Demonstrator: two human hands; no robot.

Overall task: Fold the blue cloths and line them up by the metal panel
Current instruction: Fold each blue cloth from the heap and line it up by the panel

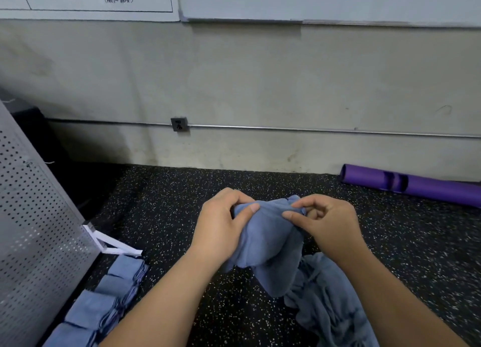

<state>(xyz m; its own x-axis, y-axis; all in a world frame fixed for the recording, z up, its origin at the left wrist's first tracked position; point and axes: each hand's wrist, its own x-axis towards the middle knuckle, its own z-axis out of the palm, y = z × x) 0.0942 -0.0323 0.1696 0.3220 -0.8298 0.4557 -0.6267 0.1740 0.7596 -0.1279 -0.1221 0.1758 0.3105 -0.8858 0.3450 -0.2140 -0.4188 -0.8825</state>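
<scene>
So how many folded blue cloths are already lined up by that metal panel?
4 folded cloths in a row beside the metal panel: farthest, second, third, nearest, cut by the frame edge; more may be hidden.

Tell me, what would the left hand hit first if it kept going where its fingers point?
The left hand already grips the cloth, so that comes first; just beyond, it would probably meet the right hand, though depth is unclear.

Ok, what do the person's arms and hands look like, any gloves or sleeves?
The left hand and right hand are bare: no gloves, rings or watch visible. The left forearm and right forearm are bare down to the frame edge, with no sleeves in view.
</scene>
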